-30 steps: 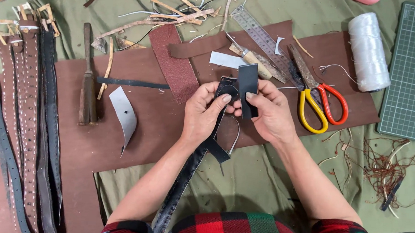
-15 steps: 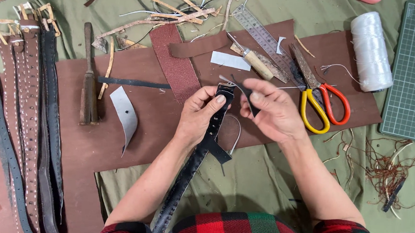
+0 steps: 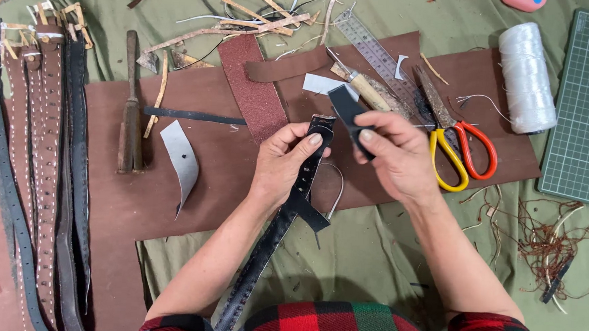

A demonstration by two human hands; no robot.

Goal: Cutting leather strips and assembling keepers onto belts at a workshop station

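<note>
Left hand (image 3: 282, 163) is clamped around the end of a long black leather belt strap with punched holes (image 3: 300, 186), thumb pressed on its upper face, and the strap runs down and to the left toward the person's lap, over the near edge of the surface (image 3: 370, 257). Right hand (image 3: 397, 157) pinches a small flat black leather piece (image 3: 348, 108) between thumb and fingers, tilted, just beside the strap's tip but not touching it. Both sit mid-scene, raised above a wide brown leather sheet (image 3: 192, 200).

No containers in sight; everything lies loose on the green cloth. Open room shows on the near side, bare cloth below the hands. The left is crowded: a row of brown and black studded belts (image 3: 39, 172) lies lengthwise along the left edge.

Just right of the right hand, yellow-and-red-handled scissors (image 3: 457, 144) lie very near the knuckles. Beyond them, a white spool of thread (image 3: 526, 77), then a dark green cutting mat (image 3: 588, 107) at the right edge. On the far side of the hands: a wooden-handled awl (image 3: 362, 88), a clear ruler (image 3: 374, 55), a strip of reddish sandpaper (image 3: 255, 89). To the left, a dark wooden-handled chisel-like tool (image 3: 131, 110) and a curved pale scrap (image 3: 182, 159). Leather trimmings (image 3: 262, 16) litter the far side; a tangle of brownish thread offcuts (image 3: 545, 246) lies near right.
</note>
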